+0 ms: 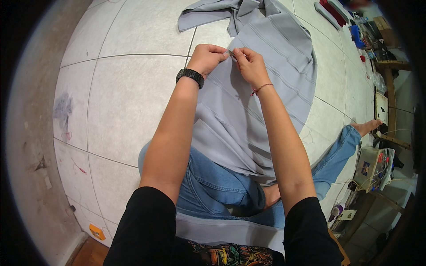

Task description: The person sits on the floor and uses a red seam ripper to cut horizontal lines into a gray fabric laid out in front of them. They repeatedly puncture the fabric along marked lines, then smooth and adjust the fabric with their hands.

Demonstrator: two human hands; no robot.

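A large grey garment or cloth (284, 57) with stitched seam lines is spread over the floor and reaches up to my bent leg. Above its left part, my left hand (206, 58) and my right hand (252, 66) meet fingertip to fingertip. Both are closed in a pinch around something small and dark greyish; whether it is a fold of the cloth or a separate small piece, I cannot tell. A black watch (191, 77) circles my left wrist, and a thin braided bracelet (262, 89) my right.
I sit on a pale tiled floor (133, 102), one leg in jeans (339, 153) stretched right. A wall (31, 146) rises at the left, with an orange piece (96, 232) near it. Folded clothes (330, 13), a blue container (356, 36) and a cluttered wooden frame (390, 88) line the right.
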